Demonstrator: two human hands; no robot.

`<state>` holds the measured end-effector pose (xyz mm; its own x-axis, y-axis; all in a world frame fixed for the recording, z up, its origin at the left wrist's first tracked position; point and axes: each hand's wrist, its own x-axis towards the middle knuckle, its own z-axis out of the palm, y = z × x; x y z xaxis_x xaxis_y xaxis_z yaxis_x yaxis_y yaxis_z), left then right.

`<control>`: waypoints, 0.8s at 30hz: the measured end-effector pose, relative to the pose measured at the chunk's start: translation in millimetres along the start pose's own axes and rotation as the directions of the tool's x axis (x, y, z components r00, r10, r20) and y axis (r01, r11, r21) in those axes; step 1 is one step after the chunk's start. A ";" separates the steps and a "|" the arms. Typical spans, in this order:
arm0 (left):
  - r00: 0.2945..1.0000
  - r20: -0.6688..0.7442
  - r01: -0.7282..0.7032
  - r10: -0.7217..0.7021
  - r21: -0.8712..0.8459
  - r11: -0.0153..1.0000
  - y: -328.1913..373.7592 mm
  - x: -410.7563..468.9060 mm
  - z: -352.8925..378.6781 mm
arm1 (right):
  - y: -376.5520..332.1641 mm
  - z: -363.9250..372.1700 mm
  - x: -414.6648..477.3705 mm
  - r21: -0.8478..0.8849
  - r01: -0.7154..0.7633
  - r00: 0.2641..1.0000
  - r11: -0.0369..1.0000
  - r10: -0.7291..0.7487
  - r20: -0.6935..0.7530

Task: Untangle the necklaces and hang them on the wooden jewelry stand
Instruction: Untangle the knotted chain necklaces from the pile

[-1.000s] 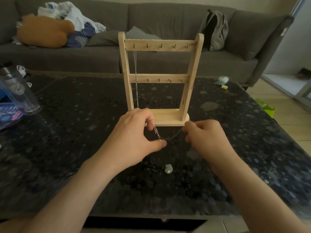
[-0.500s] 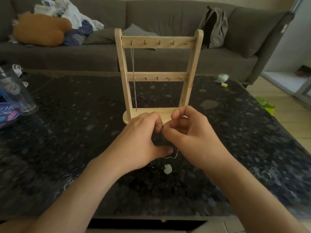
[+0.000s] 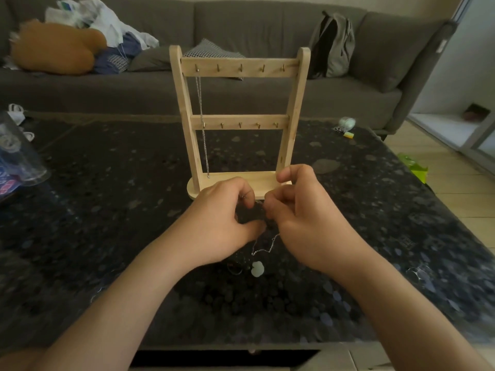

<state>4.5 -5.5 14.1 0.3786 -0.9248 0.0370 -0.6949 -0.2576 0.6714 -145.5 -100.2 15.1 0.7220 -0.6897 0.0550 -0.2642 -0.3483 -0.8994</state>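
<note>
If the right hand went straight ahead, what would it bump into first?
Probably the wooden jewelry stand: its base sits just beyond the right hand holding the necklace, though depth is unclear.

The dark speckled stone counter [image 3: 107,210] carries a wooden jewelry stand [image 3: 239,121] upright near its middle. In front of the stand lies a pale pendant [image 3: 257,268], a dark tangle [image 3: 235,269] just beside it and a fine chain [image 3: 263,250] rising behind. A clear plastic container [image 3: 18,156] lies at the left edge; a pale green round piece [image 3: 347,123] and a yellow bit [image 3: 348,134] sit at the far right corner.
</note>
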 end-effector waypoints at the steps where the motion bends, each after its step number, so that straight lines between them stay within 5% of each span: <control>1: 1.000 0.004 0.010 -0.010 -0.045 0.999 0.1 1.1 0.1 | -0.1 -0.8 -1.1 0.001 0.007 1.000 1.000 -0.007 -0.006; 7: 0.999 -0.015 0.031 -0.038 -0.329 0.944 5.7 -1.6 0.2 | 0.3 -8.1 -6.8 0.065 -0.008 1.000 0.998 0.008 -0.006; 14: 0.967 -0.158 -0.239 0.202 -0.266 0.934 2.7 -6.3 -6.7 | 2.0 -13.1 -7.8 0.376 -0.130 0.990 0.917 0.144 -0.010; 24: 0.929 -0.316 -0.251 0.193 -0.155 0.955 0.8 -7.3 -5.6 | 6.5 -9.2 -3.6 0.476 -0.137 0.989 0.869 0.147 0.017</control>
<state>4.6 2.6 18.5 0.4109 -0.8202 0.3981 -0.6645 0.0296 0.7467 -155.8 -105.8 13.1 0.6860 -0.7226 -0.0848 -0.0237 0.0943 -0.9953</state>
